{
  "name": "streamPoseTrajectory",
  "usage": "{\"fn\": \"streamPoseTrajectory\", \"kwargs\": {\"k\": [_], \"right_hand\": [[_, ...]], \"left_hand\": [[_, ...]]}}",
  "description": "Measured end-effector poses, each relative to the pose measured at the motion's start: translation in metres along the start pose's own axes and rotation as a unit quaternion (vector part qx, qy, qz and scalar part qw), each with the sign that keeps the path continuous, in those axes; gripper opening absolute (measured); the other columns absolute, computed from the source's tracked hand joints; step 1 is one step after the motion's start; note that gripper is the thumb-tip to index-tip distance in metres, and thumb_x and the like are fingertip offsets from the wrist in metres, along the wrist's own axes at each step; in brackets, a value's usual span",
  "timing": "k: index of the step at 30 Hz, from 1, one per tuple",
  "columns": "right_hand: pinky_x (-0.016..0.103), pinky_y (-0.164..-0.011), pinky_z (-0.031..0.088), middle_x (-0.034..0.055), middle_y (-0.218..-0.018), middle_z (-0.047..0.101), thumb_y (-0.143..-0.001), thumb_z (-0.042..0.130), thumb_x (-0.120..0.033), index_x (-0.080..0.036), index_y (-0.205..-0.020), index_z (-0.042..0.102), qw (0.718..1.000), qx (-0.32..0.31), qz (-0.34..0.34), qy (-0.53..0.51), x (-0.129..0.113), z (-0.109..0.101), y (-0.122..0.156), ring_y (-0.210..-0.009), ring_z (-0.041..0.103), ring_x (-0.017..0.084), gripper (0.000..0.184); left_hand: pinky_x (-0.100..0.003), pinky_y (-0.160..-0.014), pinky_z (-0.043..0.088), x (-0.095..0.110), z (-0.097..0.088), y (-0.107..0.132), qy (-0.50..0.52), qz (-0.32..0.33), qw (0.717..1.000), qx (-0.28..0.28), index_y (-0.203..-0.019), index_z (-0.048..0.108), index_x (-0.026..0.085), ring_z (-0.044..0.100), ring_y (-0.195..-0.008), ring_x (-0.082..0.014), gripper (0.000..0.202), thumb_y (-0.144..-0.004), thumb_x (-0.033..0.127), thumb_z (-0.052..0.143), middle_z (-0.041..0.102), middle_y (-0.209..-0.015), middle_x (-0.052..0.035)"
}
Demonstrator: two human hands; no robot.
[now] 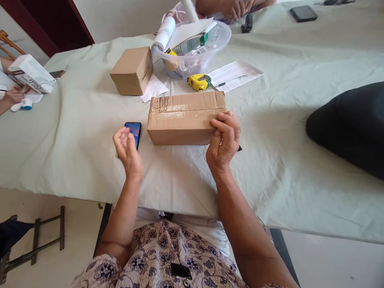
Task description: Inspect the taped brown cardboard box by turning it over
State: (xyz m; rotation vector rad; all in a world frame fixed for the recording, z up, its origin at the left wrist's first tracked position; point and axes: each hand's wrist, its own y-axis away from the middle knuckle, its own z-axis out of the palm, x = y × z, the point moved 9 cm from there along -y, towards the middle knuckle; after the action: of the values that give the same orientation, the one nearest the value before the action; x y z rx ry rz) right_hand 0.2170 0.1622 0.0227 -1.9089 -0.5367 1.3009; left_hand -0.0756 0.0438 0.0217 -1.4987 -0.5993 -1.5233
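Floral-print clothing fills the near edge of my feed, and both forearms reach out from it over the cloth-covered surface. The cardboard box lies lengthwise at the centre, just beyond the hands. The right hand has its grip curled shut on the box's near right corner. A dark tip pokes out beside it, perhaps a marker, though I cannot tell. The left hand hovers with its grip loosely apart and holding nothing, just over a smartphone that lies left of the box.

As I judge it, the sealing is done. Clear tape runs along the top seam, and a dark scribble sits at its left end. I see no label or other writing on the faces turned to me.

Farther off stand a smaller box, a yellow tape measure, a printed form and a clear plastic bowl of supplies. Other people's hands show at the far edge and at far left.
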Motion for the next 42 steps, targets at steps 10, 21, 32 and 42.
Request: {"fn": "streamPoseTrajectory", "kwargs": {"k": [10, 21, 32, 42], "right_hand": [[0.072, -0.116, 0.04, 0.0136, -0.135, 0.055, -0.088, 0.07, -0.056, -0.024, -0.114, 0.057, 0.998, 0.02, 0.005, 0.052, -0.009, -0.013, 0.008, -0.137, 0.053, 0.037, 0.043], [0.07, -0.116, 0.037, 0.0141, -0.137, 0.052, -0.076, 0.08, -0.064, -0.026, -0.11, 0.054, 0.995, 0.014, 0.065, 0.075, -0.014, -0.01, 0.016, -0.138, 0.049, 0.037, 0.058], [0.053, -0.107, 0.053, 0.0061, -0.12, 0.063, -0.095, 0.058, -0.052, -0.026, -0.121, 0.065, 0.969, 0.115, 0.21, -0.067, 0.023, -0.033, 0.015, -0.119, 0.065, 0.026, 0.038], [0.052, -0.104, 0.055, 0.0036, -0.111, 0.065, -0.088, 0.066, -0.044, -0.028, -0.111, 0.065, 0.958, 0.119, 0.22, -0.142, 0.032, -0.025, 0.021, -0.109, 0.066, 0.024, 0.028]], "left_hand": [[-0.037, -0.106, 0.049, 0.017, 0.084, 0.029, -0.095, 0.169, 0.973, -0.123, -0.13, 0.056, 0.019, 0.063, -0.121, -0.0252, 0.061, -0.088, 0.059, 0.073, 0.062, -0.128, -0.0122], [-0.049, -0.114, 0.046, 0.015, 0.084, 0.05, -0.264, 0.327, 0.901, -0.109, -0.149, 0.039, 0.019, 0.059, -0.132, -0.032, 0.094, -0.082, 0.08, 0.063, 0.06, -0.137, -0.0196], [-0.046, -0.114, 0.047, 0.013, 0.081, 0.046, -0.229, 0.335, 0.905, -0.127, -0.151, 0.039, 0.021, 0.059, -0.132, -0.0288, 0.072, -0.097, 0.065, 0.055, 0.06, -0.14, -0.0173], [-0.04, -0.118, 0.044, 0.003, 0.078, 0.04, -0.136, 0.309, 0.929, -0.152, -0.154, 0.04, 0.025, 0.056, -0.139, -0.0257, 0.053, -0.104, 0.043, 0.049, 0.056, -0.148, -0.0135]]}}
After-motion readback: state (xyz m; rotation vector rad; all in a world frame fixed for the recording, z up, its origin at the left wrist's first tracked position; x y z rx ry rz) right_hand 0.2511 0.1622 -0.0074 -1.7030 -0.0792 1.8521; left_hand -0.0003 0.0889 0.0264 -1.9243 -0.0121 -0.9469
